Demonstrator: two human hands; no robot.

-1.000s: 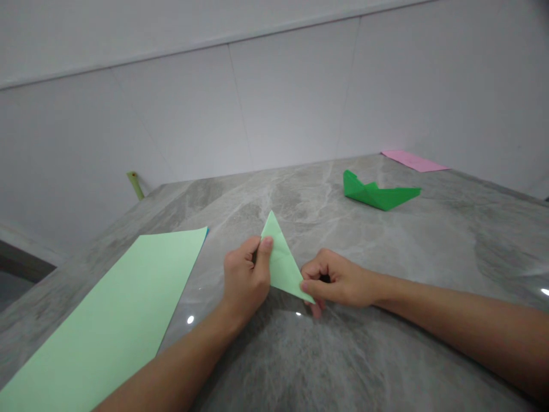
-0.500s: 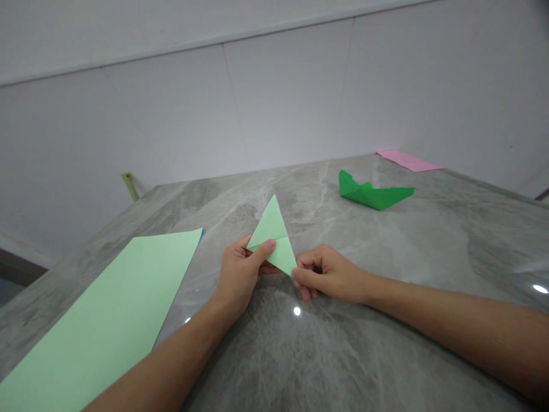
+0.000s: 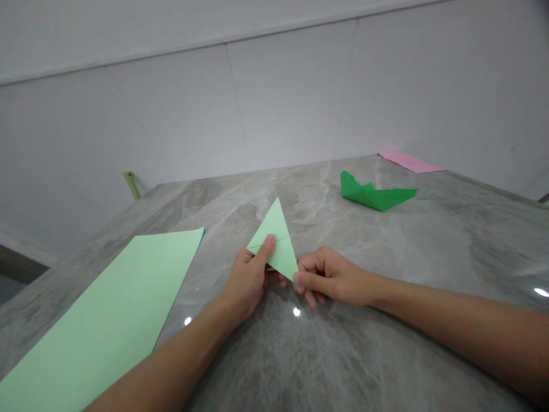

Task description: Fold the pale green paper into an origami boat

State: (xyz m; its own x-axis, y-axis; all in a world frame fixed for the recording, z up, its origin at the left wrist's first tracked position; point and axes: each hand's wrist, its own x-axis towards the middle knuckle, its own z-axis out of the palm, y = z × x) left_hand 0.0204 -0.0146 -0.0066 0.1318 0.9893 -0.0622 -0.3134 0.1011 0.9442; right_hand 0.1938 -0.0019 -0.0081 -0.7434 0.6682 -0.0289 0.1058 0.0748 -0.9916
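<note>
- Paper triangle point(image 3: 283, 252), pale green, held between the person's two hands over the middle of the table, one point aimed away toward the wall. A line, crease or edge, runs across it from the left corner, partly behind a thumb.
- The left hand point(image 3: 244, 283) grips it from the left: thumb point(image 3: 267, 247) pressed flat on the upper face, the other fingers tucked underneath, so the paper is pinched between them.
- The right hand point(image 3: 332, 278) has the near right corner nipped between thumb and forefinger, with the rest of its fingers curled in below. From where I stand, that corner is partly hidden by the fingertips.
- A large light green sheet point(image 3: 109, 312) lies flat to the left of the hands, a sliver of blue point(image 3: 204, 232) peeping out at its far right corner. The left forearm covers part of its near edge.
- Beyond the right hand, well apart from it, a folded green paper boat point(image 3: 380, 198) sits on the table.
- Farther back, a pink paper point(image 3: 412, 161) lies by the wall.
- The table point(image 3: 326, 360) is grey, marble-patterned and glossy, with bright spots of light reflected in it.
- Behind stands a pale panelled wall point(image 3: 291, 109).
</note>
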